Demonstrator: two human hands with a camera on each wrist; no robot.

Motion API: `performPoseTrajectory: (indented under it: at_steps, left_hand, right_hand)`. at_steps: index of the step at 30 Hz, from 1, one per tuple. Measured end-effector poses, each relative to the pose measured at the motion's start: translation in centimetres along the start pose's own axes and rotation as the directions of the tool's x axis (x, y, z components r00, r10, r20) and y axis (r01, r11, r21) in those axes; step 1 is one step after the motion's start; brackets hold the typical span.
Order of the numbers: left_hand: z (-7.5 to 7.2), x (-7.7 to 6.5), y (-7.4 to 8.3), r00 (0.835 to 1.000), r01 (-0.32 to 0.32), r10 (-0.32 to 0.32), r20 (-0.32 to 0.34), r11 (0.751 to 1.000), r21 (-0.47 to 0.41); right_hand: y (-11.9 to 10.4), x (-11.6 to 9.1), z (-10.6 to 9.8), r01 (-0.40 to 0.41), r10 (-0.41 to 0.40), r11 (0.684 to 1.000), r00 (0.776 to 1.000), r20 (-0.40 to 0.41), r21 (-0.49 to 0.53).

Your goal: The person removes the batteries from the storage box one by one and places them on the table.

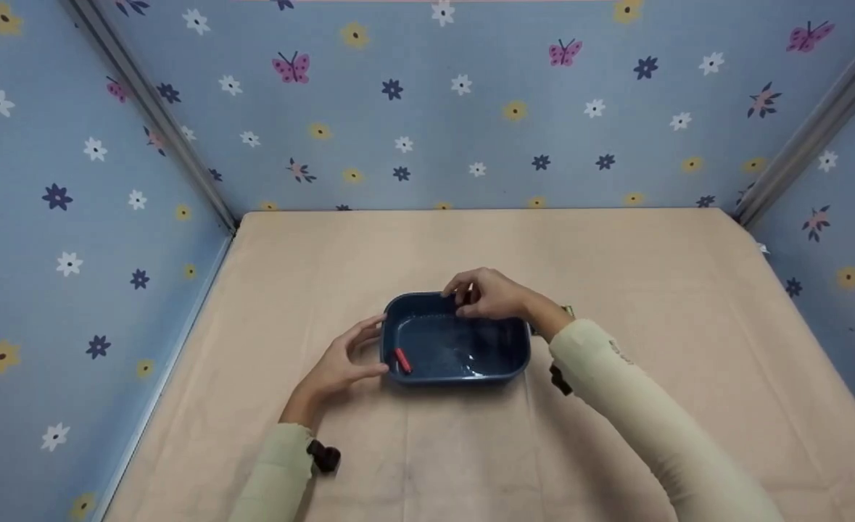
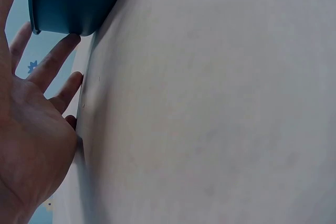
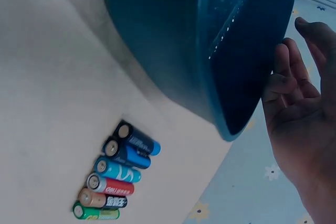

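Note:
A dark blue plastic basin (image 1: 442, 378) sits on the table in the head view. Inside it, near the left end, lies a small red cylinder (image 1: 403, 360), about the size of a battery. My left hand (image 1: 340, 366) is at the basin's left wall, fingers spread, thumb near the front corner; the left wrist view has the fingertips right by the wall. Over the back right part of the basin is my right hand (image 1: 494, 293), its fingers loosely bent near the far rim. In the right wrist view this hand (image 3: 299, 98) shows nothing between its fingers.
Several batteries (image 3: 113, 169) lie in a neat row right of the basin, mostly behind the right forearm in the head view. A beige cloth (image 1: 311, 254) covers the table. Flower-patterned panels (image 1: 427, 109) stand at the back and both sides.

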State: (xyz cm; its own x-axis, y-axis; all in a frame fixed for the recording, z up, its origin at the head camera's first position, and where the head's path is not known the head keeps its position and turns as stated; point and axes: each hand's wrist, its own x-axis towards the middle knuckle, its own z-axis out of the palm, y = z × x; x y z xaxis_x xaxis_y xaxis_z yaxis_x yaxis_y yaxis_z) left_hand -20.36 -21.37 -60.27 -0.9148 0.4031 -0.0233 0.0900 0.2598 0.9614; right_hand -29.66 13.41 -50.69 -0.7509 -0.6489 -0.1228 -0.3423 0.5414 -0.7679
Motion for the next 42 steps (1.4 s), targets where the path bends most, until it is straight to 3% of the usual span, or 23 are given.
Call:
performPoseTrajectory:
  at_steps: [6, 12, 23, 31, 37, 42]
  left_hand:
    - [-0.1, -0.1, -0.1, 1.000, -0.002, 0.002, 0.003, 1.000, 0.004]
    - [-0.3, -0.1, -0.1, 1.000, -0.006, 0.006, 0.004, 1.000, 0.001]
    - [-0.2, -0.1, -0.1, 1.000, 0.004, -0.004, 0.005, 1.000, 0.013]
    - [-0.2, -0.2, -0.2, 1.000, 0.008, -0.008, 0.011, 1.000, -0.003]
    - [-0.2, -0.1, -0.2, 1.000, 0.015, -0.015, 0.009, 1.000, 0.010]
    - [-0.1, 0.0, -0.3, 1.000, -0.015, 0.015, 0.019, 1.000, -0.020]
  right_hand:
    - [-0.8, 0.8, 0.6, 0.022, -0.022, 1.000, 0.998, 0.052, -0.004]
    - [-1.6, 1.3, 1.0, -0.009, 0.011, 1.000, 0.988, 0.151, -0.015]
    - [-1.7, 2.7, 2.5, -0.095, 0.098, 0.995, 0.945, 0.311, -0.023]
    - [-2.5, 3.4, 4.9, -0.150, 0.155, 0.988, 0.932, 0.328, -0.040]
    - [-2.9, 3.6, 6.5, -0.098, 0.108, 0.994, 0.934, 0.341, -0.047]
    - [-3.1, 3.7, 7.5, -0.075, 0.087, 0.996, 0.932, 0.353, -0.046]
